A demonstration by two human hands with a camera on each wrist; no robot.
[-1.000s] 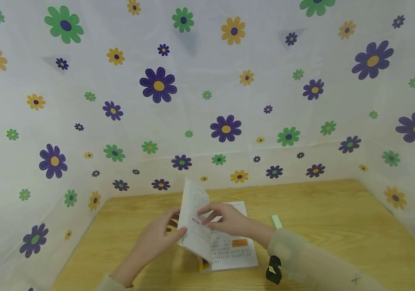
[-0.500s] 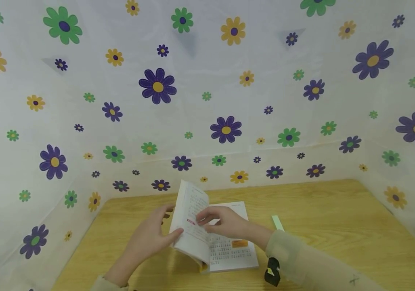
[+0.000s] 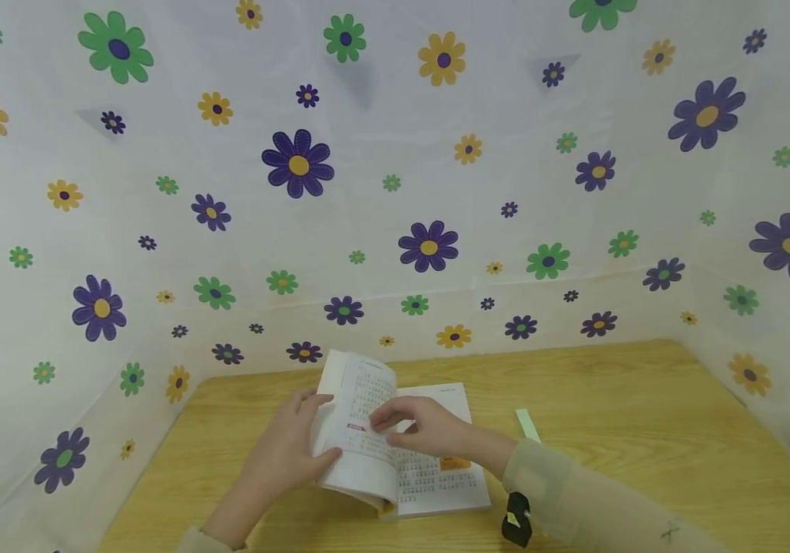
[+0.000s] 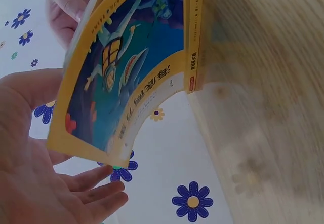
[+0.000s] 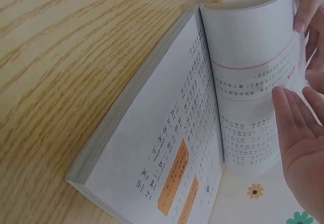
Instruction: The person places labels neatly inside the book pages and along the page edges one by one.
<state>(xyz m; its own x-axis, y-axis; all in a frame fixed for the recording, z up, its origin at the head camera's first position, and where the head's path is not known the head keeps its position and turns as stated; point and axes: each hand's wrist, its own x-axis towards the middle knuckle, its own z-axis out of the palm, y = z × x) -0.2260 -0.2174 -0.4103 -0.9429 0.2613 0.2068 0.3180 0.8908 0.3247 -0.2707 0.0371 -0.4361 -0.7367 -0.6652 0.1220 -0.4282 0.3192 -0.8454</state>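
A paperback book (image 3: 436, 491) lies spread on the table, its right half flat and its left half raised and bowed. Printed text and an orange block fill the right page. In the left wrist view its yellow-edged cover (image 4: 121, 67) shows a diver and a large fish underwater. My left hand (image 3: 280, 449) holds the outer edge of the raised half, thumb on the page side and the rear fingers by the cover. My right hand (image 3: 429, 426) reaches across the right page, its extended fingertips at the raised page (image 5: 248, 82).
A pale green strip (image 3: 527, 425) lies on the wood-grain table (image 3: 609, 407) beyond the right sleeve. A small black device (image 3: 516, 519) sits under the right cuff. White sheeting (image 3: 367, 223) printed with flowers encloses the table at the back and sides.
The raised half has leaned further left and opened wider, showing more of its printed page. My left hand has shifted left with it; my right hand has moved slightly left and down.
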